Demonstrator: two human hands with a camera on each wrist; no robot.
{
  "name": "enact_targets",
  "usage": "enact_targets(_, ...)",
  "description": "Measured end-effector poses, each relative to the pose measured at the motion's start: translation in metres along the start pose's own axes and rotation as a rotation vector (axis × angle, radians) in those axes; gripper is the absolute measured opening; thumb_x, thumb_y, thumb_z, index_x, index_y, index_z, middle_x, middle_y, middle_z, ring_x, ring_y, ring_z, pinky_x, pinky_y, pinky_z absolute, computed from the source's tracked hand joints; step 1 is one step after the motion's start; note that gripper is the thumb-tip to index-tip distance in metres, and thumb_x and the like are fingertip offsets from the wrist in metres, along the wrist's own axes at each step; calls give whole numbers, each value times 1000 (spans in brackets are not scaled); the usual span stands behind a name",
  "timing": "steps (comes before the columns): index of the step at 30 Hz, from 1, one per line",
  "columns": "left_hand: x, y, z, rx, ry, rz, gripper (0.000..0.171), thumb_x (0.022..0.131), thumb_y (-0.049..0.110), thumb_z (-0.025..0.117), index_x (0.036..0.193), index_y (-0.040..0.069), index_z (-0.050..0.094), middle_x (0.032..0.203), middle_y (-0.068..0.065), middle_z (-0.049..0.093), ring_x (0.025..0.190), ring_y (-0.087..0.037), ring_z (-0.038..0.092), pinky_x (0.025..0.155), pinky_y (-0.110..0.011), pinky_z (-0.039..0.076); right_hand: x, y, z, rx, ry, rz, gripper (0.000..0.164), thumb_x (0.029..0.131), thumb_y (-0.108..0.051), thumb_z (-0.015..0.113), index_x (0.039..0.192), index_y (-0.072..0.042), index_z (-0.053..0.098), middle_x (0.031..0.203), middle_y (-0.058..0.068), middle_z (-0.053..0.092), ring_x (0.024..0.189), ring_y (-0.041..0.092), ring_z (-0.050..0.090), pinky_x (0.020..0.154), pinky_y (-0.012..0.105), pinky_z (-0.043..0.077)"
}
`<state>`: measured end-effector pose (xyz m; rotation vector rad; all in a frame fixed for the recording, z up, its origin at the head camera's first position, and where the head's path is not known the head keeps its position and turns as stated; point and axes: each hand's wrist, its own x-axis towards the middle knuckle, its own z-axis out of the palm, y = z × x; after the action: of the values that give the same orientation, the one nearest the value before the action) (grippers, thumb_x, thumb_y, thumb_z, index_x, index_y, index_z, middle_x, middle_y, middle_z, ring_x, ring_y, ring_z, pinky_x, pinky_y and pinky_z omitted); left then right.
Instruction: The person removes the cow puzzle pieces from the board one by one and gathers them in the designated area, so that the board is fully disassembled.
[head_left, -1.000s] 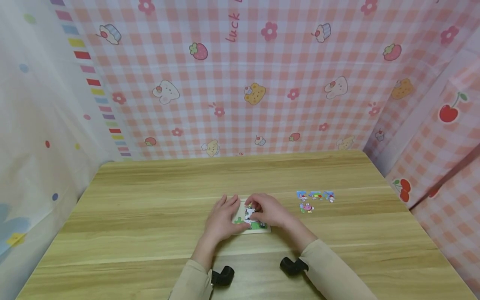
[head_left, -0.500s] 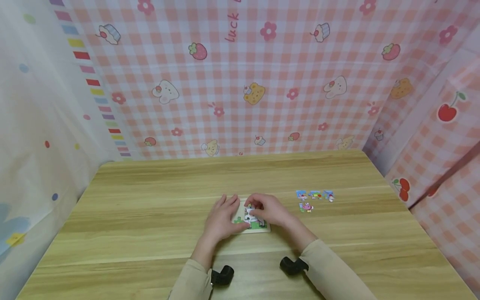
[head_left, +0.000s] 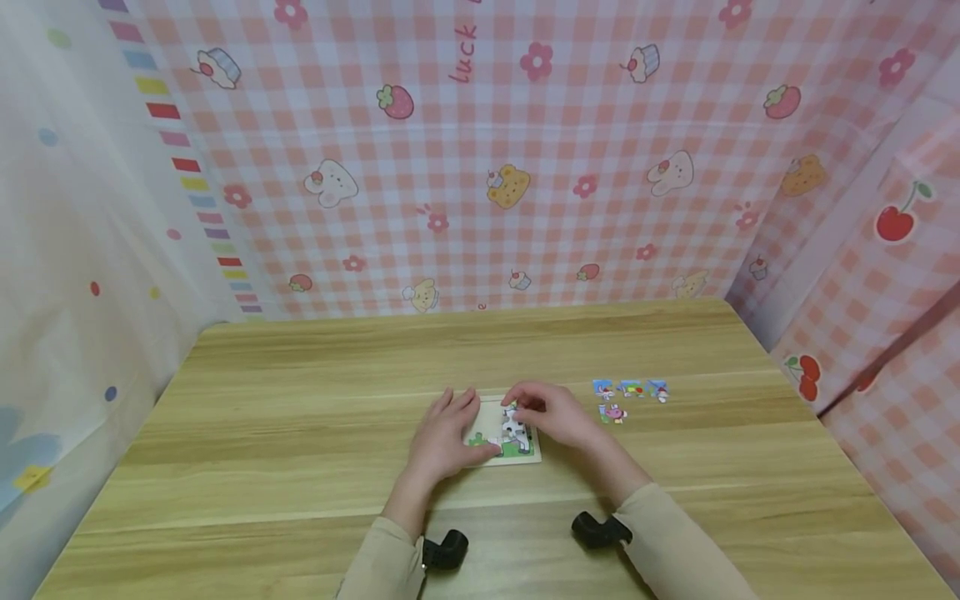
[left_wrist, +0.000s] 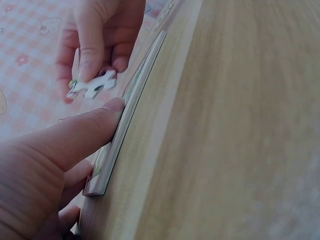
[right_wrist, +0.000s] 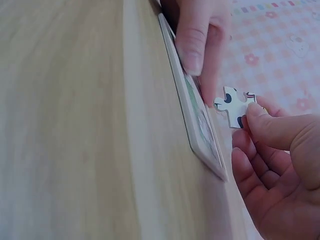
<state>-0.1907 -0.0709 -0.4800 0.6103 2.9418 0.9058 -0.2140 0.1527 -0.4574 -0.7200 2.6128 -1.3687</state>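
My right hand (head_left: 558, 414) pinches a jigsaw piece (right_wrist: 234, 107), white with black patches, between thumb and fingers. In both wrist views the piece is held up off the shallow wooden puzzle tray (head_left: 489, 414). My left hand (head_left: 442, 439) lies over the tray's left side, its fingers extended and its thumb (left_wrist: 95, 130) resting on the near edge. Green and cow-patterned pieces (head_left: 521, 445) fill the lower part of the tray, while bare wood shows at its upper left. My right fingers cover part of the tray's upper right.
Several loose puzzle pieces (head_left: 632, 389), mostly blue with small figures, lie right of the tray, with a pink-figured piece (head_left: 613, 413) just below them. The wooden table (head_left: 300, 467) runs back to a checked curtain (head_left: 465, 233). Black wrist mounts (head_left: 446, 551) stick out from both sleeves.
My right hand has shifted a little to the right with the cow-patterned jigsaw piece, uncovering more of the tray's middle. My left hand has stayed in place.
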Motion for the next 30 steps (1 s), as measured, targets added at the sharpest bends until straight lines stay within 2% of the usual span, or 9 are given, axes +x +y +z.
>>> enact_targets(10,-1,2,-2,0,-5,0,89,78,49,80,145,1,48,154,-11,39,145,-41,22,117,-56,19,-21,9,-23,10,64,43,15,91,-4,69,106,-5,68,85,0,62,79,14,56,69,26,48)
enact_targets(16,-1,2,-2,-6,-3,2,88,78,48,80,145,0,48,154,-11,39,146,-41,22,117,-54,18,-37,24,-40,53,118,68,16,89,-1,70,105,-1,66,84,3,62,74,13,56,60,24,49)
enact_targets(21,-1,2,-2,-5,-2,4,88,78,48,80,145,0,48,154,-11,39,146,-41,22,117,-54,18,-55,38,-57,77,166,79,18,89,1,70,107,4,65,86,6,63,74,11,56,61,23,48)
enact_targets(26,-1,3,-2,-13,-2,-1,88,78,48,80,144,0,48,154,-11,39,145,-41,22,117,-55,19,-73,47,-77,72,217,98,18,90,2,69,107,6,65,86,11,64,70,9,54,56,23,46)
enact_targets(30,-1,3,-2,-11,0,0,88,78,49,80,144,0,48,154,-11,40,145,-41,22,117,-55,20,-84,55,-90,45,230,116,18,90,3,68,107,9,64,84,10,63,70,8,54,55,23,46)
